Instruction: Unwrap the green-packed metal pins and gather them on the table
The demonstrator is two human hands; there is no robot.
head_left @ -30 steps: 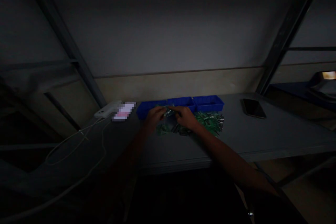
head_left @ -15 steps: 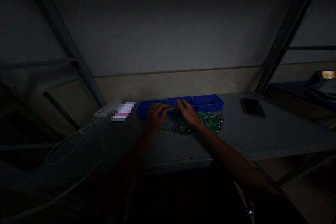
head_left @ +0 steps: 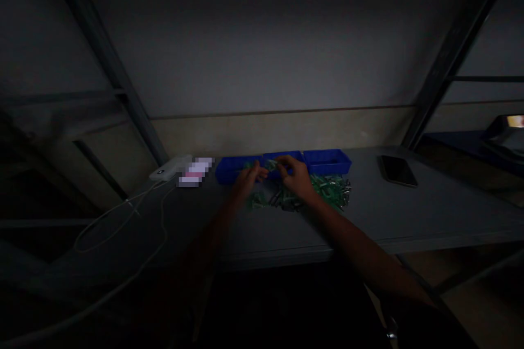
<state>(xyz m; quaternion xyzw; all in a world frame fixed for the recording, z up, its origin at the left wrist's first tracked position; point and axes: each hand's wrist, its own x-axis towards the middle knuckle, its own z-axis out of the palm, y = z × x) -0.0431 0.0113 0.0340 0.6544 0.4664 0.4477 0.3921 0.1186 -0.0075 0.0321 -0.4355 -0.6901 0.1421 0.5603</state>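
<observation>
The scene is very dark. My left hand (head_left: 249, 180) and my right hand (head_left: 295, 176) meet over a heap of small green parts (head_left: 327, 187) on a grey table (head_left: 409, 212). Both hands have curled fingers pinching a small green part (head_left: 270, 165) between them, just in front of the middle one of three joined blue bins (head_left: 327, 159). More green and dark pieces lie under and between my wrists.
A dark phone (head_left: 397, 170) lies on the table to the right. At the left sit a white device (head_left: 166, 170) and a white cable (head_left: 123, 218) looping off the edge. Slanted metal frame posts (head_left: 446, 60) stand at both sides.
Both hands have lifted slightly away from the heap toward the blue bins, still pinching the small green part together. The view has shifted a little.
</observation>
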